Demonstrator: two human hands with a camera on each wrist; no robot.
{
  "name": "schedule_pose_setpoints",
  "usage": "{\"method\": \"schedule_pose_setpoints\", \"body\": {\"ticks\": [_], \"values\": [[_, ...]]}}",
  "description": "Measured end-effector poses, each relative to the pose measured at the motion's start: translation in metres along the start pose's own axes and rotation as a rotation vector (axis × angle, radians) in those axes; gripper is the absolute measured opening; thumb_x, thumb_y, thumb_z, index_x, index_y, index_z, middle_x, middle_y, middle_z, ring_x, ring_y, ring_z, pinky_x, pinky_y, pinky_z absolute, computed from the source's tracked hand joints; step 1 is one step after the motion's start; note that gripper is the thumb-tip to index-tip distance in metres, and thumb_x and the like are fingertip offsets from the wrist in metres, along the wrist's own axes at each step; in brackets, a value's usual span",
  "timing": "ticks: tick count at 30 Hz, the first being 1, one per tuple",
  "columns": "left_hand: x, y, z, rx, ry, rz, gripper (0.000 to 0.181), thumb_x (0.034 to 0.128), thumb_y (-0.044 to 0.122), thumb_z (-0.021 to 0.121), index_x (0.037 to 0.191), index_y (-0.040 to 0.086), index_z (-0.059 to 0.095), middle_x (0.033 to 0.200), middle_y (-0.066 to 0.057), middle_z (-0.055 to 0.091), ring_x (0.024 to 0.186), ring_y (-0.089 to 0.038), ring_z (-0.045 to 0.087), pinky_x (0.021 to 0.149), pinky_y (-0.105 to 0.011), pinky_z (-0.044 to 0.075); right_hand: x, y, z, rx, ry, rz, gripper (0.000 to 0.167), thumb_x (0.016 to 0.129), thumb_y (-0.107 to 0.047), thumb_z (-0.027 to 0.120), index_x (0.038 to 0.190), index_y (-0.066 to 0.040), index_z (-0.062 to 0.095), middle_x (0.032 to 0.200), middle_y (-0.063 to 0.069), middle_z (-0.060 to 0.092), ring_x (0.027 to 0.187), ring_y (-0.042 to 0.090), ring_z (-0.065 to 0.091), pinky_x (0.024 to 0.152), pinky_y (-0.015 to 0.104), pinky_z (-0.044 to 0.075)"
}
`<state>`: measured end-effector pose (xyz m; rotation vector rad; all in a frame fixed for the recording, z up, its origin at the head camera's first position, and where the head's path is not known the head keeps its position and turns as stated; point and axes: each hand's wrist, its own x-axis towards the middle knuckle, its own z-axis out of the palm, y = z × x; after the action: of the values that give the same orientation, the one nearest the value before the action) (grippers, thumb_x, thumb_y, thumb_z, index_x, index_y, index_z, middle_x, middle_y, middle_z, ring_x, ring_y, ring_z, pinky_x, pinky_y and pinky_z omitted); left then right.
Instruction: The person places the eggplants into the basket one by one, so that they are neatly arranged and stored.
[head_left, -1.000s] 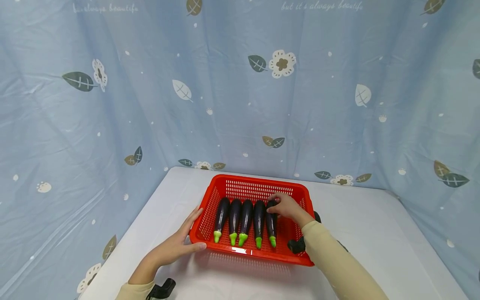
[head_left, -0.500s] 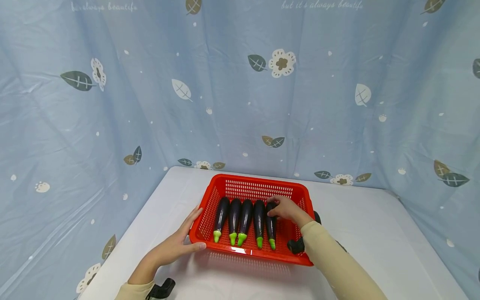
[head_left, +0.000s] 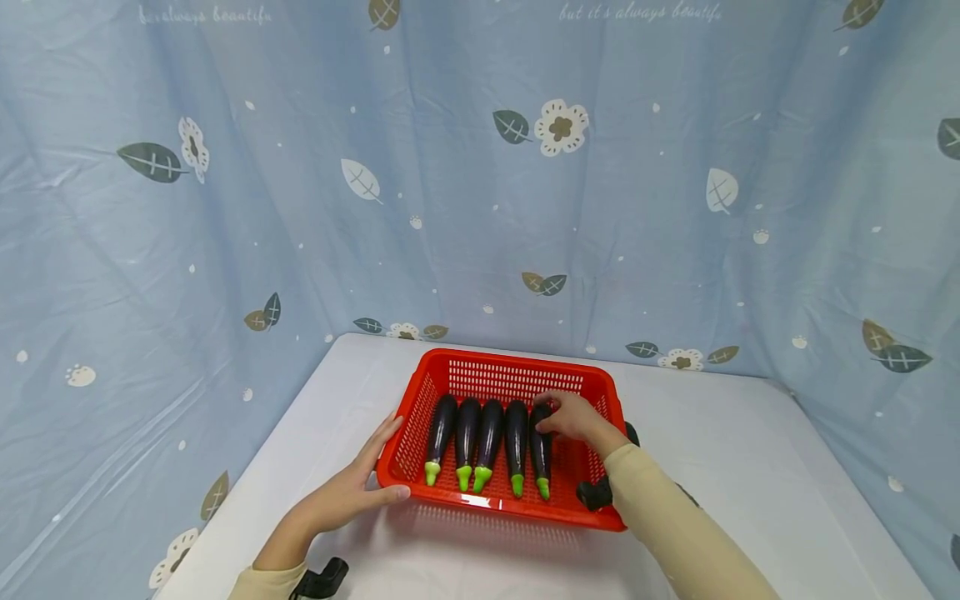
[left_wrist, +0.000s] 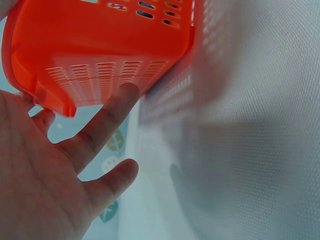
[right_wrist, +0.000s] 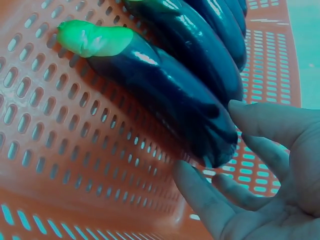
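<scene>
A red plastic basket [head_left: 517, 510] stands on the white table, with several dark purple eggplants [head_left: 491, 433] lying side by side in it, their green stem ends toward the near side. My right hand [head_left: 573, 414] reaches in from the right and holds the far end of the rightmost eggplant [right_wrist: 165, 95]; thumb and fingers lie on either side of that end in the right wrist view. My left hand [head_left: 345, 492] lies spread against the basket's left end, thumb at the near corner. In the left wrist view its fingers [left_wrist: 102, 127] are mostly straight beside the basket wall [left_wrist: 100, 45].
White cloth covers the table [head_left: 720, 467], which extends on both sides of the basket. A blue patterned curtain [head_left: 465, 208] hangs behind it and along the sides. Black wrist-worn cameras [head_left: 596, 493] sit close to the basket's right end and beside the left forearm.
The rightmost eggplant's stem end has shifted slightly toward the near side. Both hands have stayed nearly in place. The whole head view has moved a little.
</scene>
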<state>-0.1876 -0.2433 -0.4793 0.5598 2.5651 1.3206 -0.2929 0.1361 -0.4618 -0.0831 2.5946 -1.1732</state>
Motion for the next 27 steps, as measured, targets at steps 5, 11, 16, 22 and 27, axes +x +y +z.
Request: {"method": "schedule_pose_setpoints", "body": {"ticks": [5, 11, 16, 22, 27], "values": [[-0.001, 0.001, 0.000, 0.000, 0.001, -0.001, 0.099, 0.0914, 0.038, 0.073, 0.165, 0.026, 0.008, 0.171, -0.009, -0.002, 0.152, -0.047, 0.012, 0.106, -0.078, 0.027, -0.004, -0.003, -0.006, -0.016, 0.012, -0.024, 0.045, 0.087, -0.006, 0.077, 0.131, -0.008, 0.067, 0.126, 0.020, 0.064, 0.087, 0.024, 0.065, 0.079, 0.040, 0.061], [-0.001, 0.001, 0.000, 0.002, 0.000, -0.006, 0.099, 0.0915, 0.039, 0.073, 0.165, 0.026, 0.007, 0.171, -0.008, -0.002, 0.152, -0.047, 0.012, 0.106, -0.078, 0.026, -0.007, -0.005, -0.009, -0.035, 0.025, -0.031, 0.042, 0.088, -0.007, 0.077, 0.129, -0.009, 0.068, 0.133, 0.023, 0.060, 0.087, 0.024, 0.065, 0.077, 0.037, 0.060], [-0.001, 0.002, 0.000, -0.006, -0.005, -0.008, 0.099, 0.0917, 0.038, 0.073, 0.165, 0.026, 0.008, 0.171, -0.008, -0.003, 0.152, -0.047, 0.010, 0.106, -0.078, 0.025, -0.006, -0.004, -0.011, -0.057, 0.050, -0.038, 0.043, 0.088, -0.009, 0.076, 0.130, -0.011, 0.068, 0.135, 0.023, 0.059, 0.094, 0.027, 0.066, 0.080, 0.039, 0.059], [-0.001, 0.003, -0.001, -0.008, -0.007, -0.008, 0.099, 0.0919, 0.038, 0.073, 0.165, 0.025, 0.007, 0.171, -0.009, -0.003, 0.152, -0.047, 0.010, 0.107, -0.078, 0.025, -0.012, -0.010, -0.016, -0.047, 0.086, -0.070, 0.041, 0.089, -0.010, 0.075, 0.129, -0.012, 0.069, 0.135, 0.021, 0.061, 0.107, 0.031, 0.063, 0.087, 0.043, 0.058], [-0.001, 0.003, -0.001, 0.000, -0.008, 0.001, 0.099, 0.0920, 0.038, 0.073, 0.165, 0.025, 0.008, 0.171, -0.008, -0.003, 0.152, -0.047, 0.011, 0.106, -0.078, 0.026, -0.015, -0.011, -0.020, -0.016, 0.088, -0.077, 0.039, 0.091, -0.009, 0.074, 0.130, -0.012, 0.069, 0.134, 0.020, 0.061, 0.097, 0.026, 0.065, 0.084, 0.040, 0.059]]}}
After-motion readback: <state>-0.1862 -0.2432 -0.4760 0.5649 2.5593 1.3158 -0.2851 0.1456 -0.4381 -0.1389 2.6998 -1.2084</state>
